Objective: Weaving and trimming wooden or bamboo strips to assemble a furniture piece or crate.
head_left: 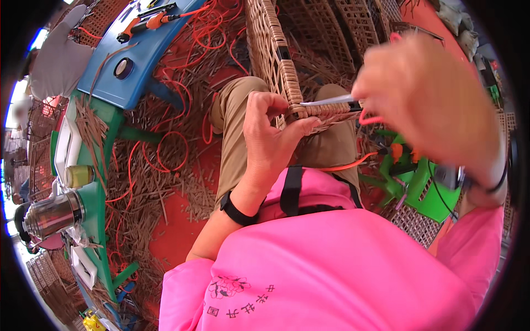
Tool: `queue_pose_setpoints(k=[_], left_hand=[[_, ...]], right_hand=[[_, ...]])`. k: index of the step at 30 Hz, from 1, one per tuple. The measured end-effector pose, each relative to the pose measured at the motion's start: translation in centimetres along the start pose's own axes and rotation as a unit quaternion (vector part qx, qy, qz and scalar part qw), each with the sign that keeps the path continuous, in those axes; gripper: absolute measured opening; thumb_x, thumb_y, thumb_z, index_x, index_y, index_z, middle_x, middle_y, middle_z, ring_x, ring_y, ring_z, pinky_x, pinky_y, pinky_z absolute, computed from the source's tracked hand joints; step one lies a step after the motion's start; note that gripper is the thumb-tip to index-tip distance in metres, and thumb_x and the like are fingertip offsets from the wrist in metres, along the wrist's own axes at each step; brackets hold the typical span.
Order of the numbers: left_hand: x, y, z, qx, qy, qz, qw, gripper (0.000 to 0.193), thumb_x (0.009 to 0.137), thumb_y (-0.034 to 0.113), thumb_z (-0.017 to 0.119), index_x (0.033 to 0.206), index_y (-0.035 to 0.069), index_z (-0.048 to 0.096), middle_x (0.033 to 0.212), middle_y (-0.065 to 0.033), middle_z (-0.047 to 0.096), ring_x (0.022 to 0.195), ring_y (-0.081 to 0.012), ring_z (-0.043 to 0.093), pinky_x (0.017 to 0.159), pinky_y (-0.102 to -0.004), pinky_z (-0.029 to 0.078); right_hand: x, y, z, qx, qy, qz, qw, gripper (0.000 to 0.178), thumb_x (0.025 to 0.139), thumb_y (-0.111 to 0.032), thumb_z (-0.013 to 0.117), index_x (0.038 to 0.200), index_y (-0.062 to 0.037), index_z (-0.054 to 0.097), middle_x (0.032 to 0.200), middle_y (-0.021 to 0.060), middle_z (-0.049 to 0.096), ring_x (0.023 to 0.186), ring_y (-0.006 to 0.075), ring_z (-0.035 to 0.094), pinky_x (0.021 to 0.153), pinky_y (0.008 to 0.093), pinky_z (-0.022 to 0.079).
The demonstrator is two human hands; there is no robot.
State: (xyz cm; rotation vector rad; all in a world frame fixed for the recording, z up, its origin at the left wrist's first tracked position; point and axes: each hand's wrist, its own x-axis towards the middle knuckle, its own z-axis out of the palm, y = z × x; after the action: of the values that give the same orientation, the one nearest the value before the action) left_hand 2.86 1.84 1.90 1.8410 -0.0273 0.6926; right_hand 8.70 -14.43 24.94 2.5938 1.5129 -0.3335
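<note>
A brown wicker basket [289, 74] stands between my knees, its woven rim and near corner toward me. My left hand [265, 129] has its thumb and fingers bent around that corner. In my right hand [425, 99], smeared by motion, are what look like red-handled scissors [328, 101]. Their pale pointed blades lie along the near rim, with the tip close to my left fingers. The right fingers and most of the handles are blurred or hidden.
Cane scraps [149, 182] and an orange hose [160, 149] cover the floor at left. A blue table [105, 83] bears an orange-black tool [146, 25] and a tape roll [123, 68]. A steel jug [55, 214] stands at left. At right is a green stool [433, 193].
</note>
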Motion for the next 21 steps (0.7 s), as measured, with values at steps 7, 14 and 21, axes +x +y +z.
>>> queue_pose_setpoints(k=[7, 14, 21], left_hand=[[-0.3, 0.0, 0.3, -0.056, 0.006, -0.068, 0.996, 0.052, 0.063, 0.013, 0.093, 0.093, 0.006, 0.05, 0.086, -0.003, 0.05, 0.077, -0.0145, 0.051, 0.072, -0.0292, 0.048], [-0.6, -0.7, 0.3, -0.09, 0.019, -0.052, 0.994, 0.048, 0.066, 0.011, 0.09, 0.091, 0.004, 0.05, 0.087, -0.0037, 0.05, 0.077, -0.015, 0.049, 0.071, -0.0291, 0.047], [-0.5, -1.0, 0.9, -0.098, 0.022, -0.028, 0.995, 0.044, 0.066, 0.011, 0.089, 0.088, 0.003, 0.051, 0.085, -0.0061, 0.049, 0.076, -0.0183, 0.05, 0.07, -0.0313, 0.047]], right_hand=[[-3.3, -6.8, 8.3, -0.176, 0.21, 0.068, 0.959, 0.016, 0.079, -0.005, 0.068, 0.091, 0.0051, 0.066, 0.082, 0.011, 0.059, 0.066, 0.02, 0.055, 0.047, 0.0293, 0.043], [-2.9, -8.7, 13.9, -0.205, 0.315, 0.113, 0.92, 0.031, 0.083, -0.001, 0.067, 0.113, 0.0077, 0.064, 0.1, 0.016, 0.061, 0.068, 0.02, 0.056, 0.05, 0.0294, 0.047], [-2.9, -8.1, 10.0, -0.144, 0.208, 0.155, 0.955, 0.006, 0.081, -0.013, 0.064, 0.084, -0.0076, 0.062, 0.08, 0.0055, 0.059, 0.073, 0.0157, 0.062, 0.053, 0.0273, 0.051]])
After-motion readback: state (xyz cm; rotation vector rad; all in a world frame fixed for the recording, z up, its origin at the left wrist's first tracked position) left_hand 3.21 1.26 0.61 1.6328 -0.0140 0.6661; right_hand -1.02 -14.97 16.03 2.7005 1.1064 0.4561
